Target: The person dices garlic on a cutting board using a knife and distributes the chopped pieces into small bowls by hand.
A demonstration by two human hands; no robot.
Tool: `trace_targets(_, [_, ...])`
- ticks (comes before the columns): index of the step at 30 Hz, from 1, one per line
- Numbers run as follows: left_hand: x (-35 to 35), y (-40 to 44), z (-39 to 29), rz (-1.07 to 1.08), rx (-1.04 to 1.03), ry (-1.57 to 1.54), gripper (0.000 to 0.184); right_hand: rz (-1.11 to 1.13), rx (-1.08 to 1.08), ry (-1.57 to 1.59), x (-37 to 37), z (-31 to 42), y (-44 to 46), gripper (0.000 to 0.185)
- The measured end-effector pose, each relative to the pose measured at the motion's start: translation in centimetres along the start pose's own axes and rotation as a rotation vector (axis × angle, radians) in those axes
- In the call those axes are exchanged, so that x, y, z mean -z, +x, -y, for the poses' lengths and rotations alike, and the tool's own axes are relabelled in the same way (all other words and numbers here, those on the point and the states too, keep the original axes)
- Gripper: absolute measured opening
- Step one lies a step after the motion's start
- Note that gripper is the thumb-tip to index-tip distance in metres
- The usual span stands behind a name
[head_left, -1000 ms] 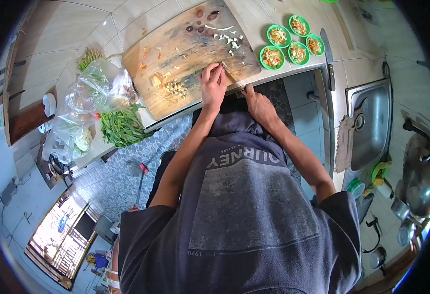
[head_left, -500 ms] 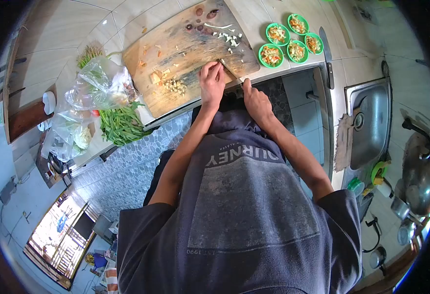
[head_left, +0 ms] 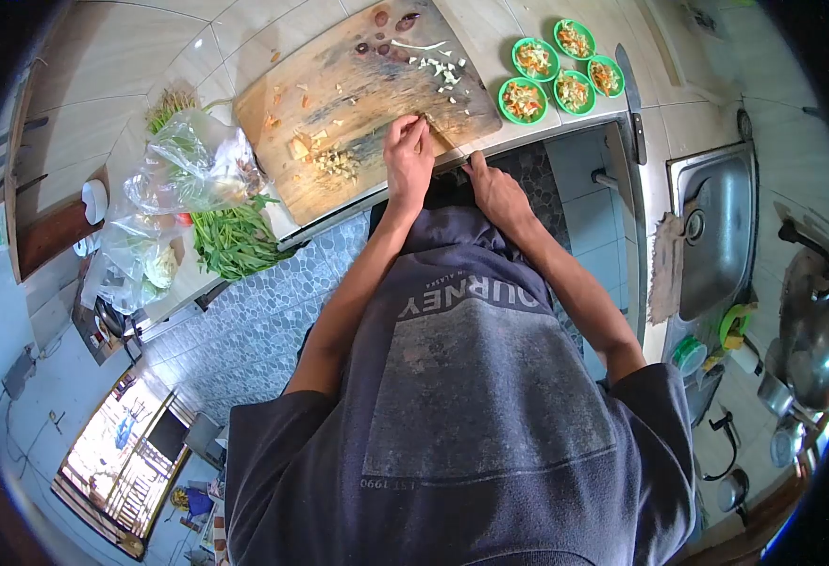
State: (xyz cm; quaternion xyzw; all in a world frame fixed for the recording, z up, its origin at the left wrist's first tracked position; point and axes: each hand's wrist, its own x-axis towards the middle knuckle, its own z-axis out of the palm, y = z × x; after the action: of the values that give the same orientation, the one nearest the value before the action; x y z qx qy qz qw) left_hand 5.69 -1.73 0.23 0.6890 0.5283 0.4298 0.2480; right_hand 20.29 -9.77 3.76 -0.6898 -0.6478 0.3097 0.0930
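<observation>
My right hand is closed around the handle of a knife, its thin blade slanting across the near edge of the wooden cutting board. Close to the knife's tip, my left hand has its fingers pinched on the board. A small piece seems to be at the fingertips, mostly hidden. Left of that hand lies a pile of diced pale-yellow bits beside larger yellowish chunks. Small white cut pieces are scattered at the board's far right, near a thin white strip.
Several green bowls of shredded vegetables stand right of the board. A second knife lies beyond them, before the sink. Leafy greens and plastic bags of vegetables sit on the left.
My right hand has drawn the knife slightly back toward my body. My left hand stays nearly in place.
</observation>
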Motion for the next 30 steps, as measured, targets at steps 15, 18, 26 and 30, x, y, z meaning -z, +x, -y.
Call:
trace_targets(15, [0.0,0.2,0.2,-0.036,0.011,0.005,0.011,-0.131,0.048,-0.231,-1.4,-0.8,0.3,0.028])
trace_targets(18, [0.3,0.4,-0.2,-0.049,0.007,-0.01,0.01,-0.079,-0.035,-0.129,-1.1,-1.2,0.1,0.027])
trace_targets(26, [0.6,0.6,-0.4,-0.05,-0.038,0.012,0.011,0.01,0.0,0.006,-0.1,-0.2,0.1,0.027])
trace_targets(30, [0.6,0.6,-0.6,-0.053,-0.049,0.011,0.012,0.029,-0.002,0.0,-0.1,-0.3,0.0,0.027])
